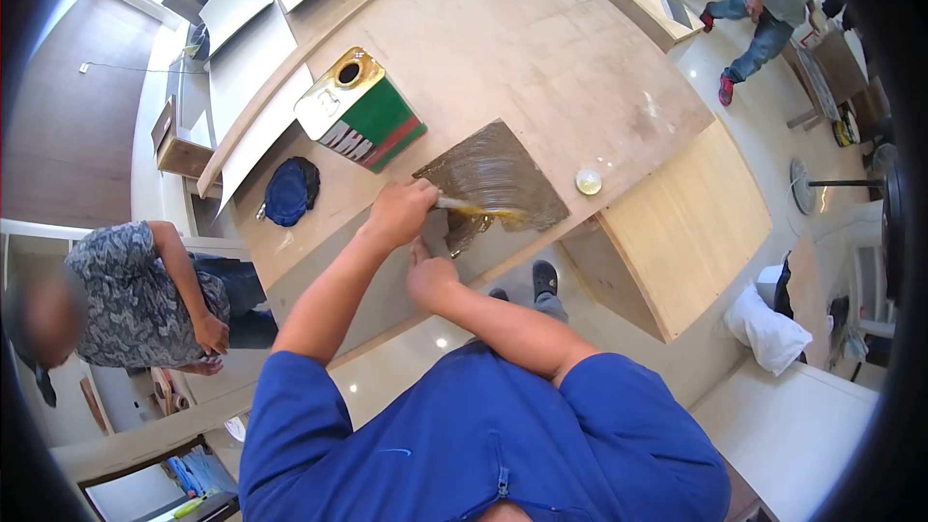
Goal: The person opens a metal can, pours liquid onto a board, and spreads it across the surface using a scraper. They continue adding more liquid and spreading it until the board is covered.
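Observation:
My left hand [401, 213] is closed around the handle of a flat spreader [454, 203], whose far end lies in yellowish wet glue. The glue makes a dark, streaked, glossy patch [503, 169] on the right part of a long grey sheet [358, 275] at the table's near edge. Below the left hand, my right hand [432, 278] is over the sheet, close to the glue's left border. Its fingers are curled; whatever they grip is hidden. A green and white metal can [372, 121] with a round, glue-stained opening stands just beyond the left hand.
Left of the can on the wooden table [551, 39] lies a dark blue cloth bundle [290, 191]. A small round pale object [588, 182] sits near the right edge, above a wooden cabinet [677, 232]. One person [150, 290] stands at left; another [773, 19] is at upper right.

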Motion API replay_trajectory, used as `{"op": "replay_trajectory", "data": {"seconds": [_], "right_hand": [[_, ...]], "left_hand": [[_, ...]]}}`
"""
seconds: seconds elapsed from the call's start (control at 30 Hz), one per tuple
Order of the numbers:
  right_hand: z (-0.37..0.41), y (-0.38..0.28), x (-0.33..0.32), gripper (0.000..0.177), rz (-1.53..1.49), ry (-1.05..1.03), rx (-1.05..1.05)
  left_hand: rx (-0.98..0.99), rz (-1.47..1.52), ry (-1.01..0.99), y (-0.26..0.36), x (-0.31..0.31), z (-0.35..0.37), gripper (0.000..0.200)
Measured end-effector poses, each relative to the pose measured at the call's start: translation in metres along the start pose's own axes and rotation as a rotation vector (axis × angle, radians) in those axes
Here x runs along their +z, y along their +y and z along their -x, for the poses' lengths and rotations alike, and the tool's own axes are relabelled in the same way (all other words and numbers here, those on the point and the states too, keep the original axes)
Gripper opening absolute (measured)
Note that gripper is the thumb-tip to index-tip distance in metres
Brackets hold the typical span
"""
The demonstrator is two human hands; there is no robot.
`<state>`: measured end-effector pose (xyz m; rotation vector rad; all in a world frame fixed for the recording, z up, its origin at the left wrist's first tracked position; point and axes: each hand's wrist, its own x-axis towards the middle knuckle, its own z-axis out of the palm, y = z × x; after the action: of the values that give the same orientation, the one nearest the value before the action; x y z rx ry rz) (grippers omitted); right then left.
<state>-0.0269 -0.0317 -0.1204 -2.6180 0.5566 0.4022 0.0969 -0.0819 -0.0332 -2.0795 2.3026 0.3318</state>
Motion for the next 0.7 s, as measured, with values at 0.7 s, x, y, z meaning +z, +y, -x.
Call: {"op": "replay_trajectory", "data": {"seconds": [0.7], "right_hand": [[0.027, -0.004, -0.007, 0.032, -0.087, 0.118, -0.014]], "left_hand": [[-0.284, 0.018, 0.194, 0.063, 0.000, -0.066, 0.016]]}}
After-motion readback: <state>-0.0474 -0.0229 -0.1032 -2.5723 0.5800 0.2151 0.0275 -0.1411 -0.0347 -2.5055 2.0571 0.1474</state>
